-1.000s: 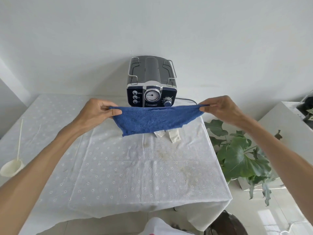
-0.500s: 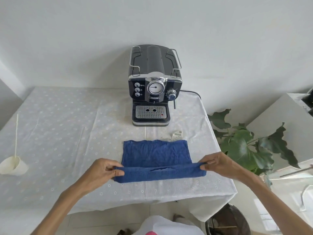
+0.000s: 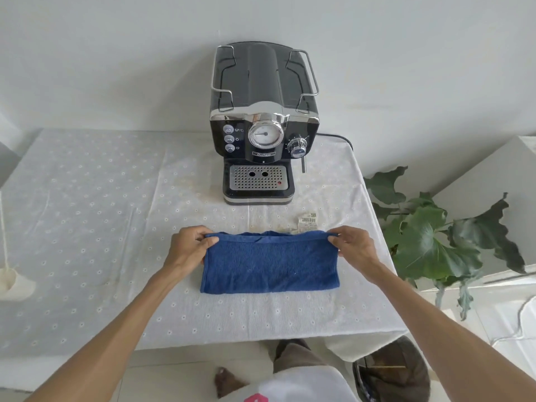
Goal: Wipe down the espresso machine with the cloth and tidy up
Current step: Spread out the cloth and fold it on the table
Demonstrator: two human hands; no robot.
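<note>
Plain white wall (image 3: 116, 53) behind, and a table (image 3: 87, 198) pushed up against it with a white dotted tablecloth over it, a bit stained in the middle. Off to the right there's a big leafy plant (image 3: 429, 245) on the floor, probably just parked there out of the way.

The espresso machine (image 3: 262, 126) sits at the back of the table against the wall, black and chrome, drip tray facing the person, cord trailing off to the right. Makes sense that it's back there, since it leaves the whole front of the table free for working.

In that free space, near the front edge, is the blue cloth (image 3: 269, 264). It's lying flat and looks doubled over, folded edge toward the person, so my guess is the wiping part is done and this is the tidy-up bit: folding it neat.

The left hand (image 3: 188, 250) has the far left corner, thumb on top and fingers curled under, clamped on the fabric. The right hand (image 3: 353, 248) does the same on the far right corner, pinching it between thumb and fingertips. Both hold the far edge slightly off the table, most likely to line up the layers.

Small stuff: a little paper tag (image 3: 307, 220) with a barcode lies just behind the cloth, and a white cup with a stick (image 3: 8, 274) stands at the far left.
</note>
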